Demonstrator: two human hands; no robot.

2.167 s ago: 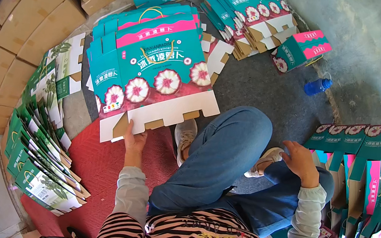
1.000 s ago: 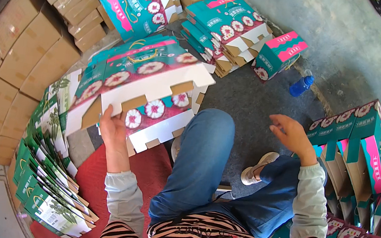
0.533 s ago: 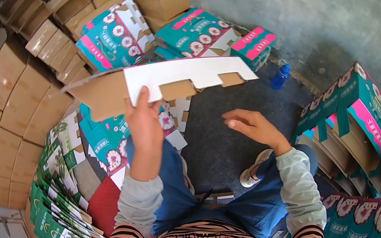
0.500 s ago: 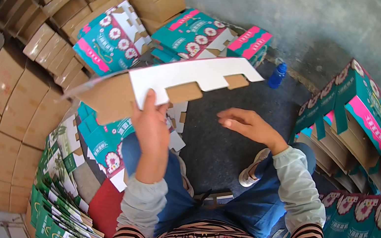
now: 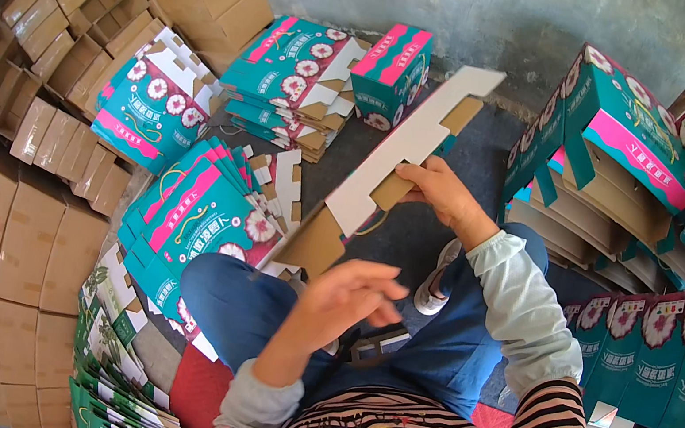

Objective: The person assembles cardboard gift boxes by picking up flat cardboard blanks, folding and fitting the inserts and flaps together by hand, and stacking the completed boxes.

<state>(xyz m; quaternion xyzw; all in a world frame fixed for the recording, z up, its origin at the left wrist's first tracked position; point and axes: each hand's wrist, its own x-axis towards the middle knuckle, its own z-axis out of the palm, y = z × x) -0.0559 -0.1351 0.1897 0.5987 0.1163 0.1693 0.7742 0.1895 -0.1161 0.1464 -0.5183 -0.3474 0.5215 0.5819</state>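
A folded cardboard carton (image 5: 393,152) with a white cut-out flap and brown inner side stands tilted in front of me, its far end up and to the right. My right hand (image 5: 445,200) grips its notched edge near the middle, thumb on the white flap. Beside the carton's near, lower end is my left hand (image 5: 348,301), fingers stretched out and slightly blurred, holding nothing. Left of my knee lies a pile of flat teal and pink cartons (image 5: 186,212) with flower prints.
Behind are a stack of flat teal cartons (image 5: 281,65) and a formed carton (image 5: 392,61). Brown boxes (image 5: 8,233) line the left side. Open teal cartons (image 5: 632,139) are piled at right, above a row of teal cartons (image 5: 636,368). Green packages (image 5: 119,407) lie lower left.
The carton has passed from my left hand to my right and swung from nearly level to steeply slanted. My left hand has let go and dropped lower. The view has shifted slightly.
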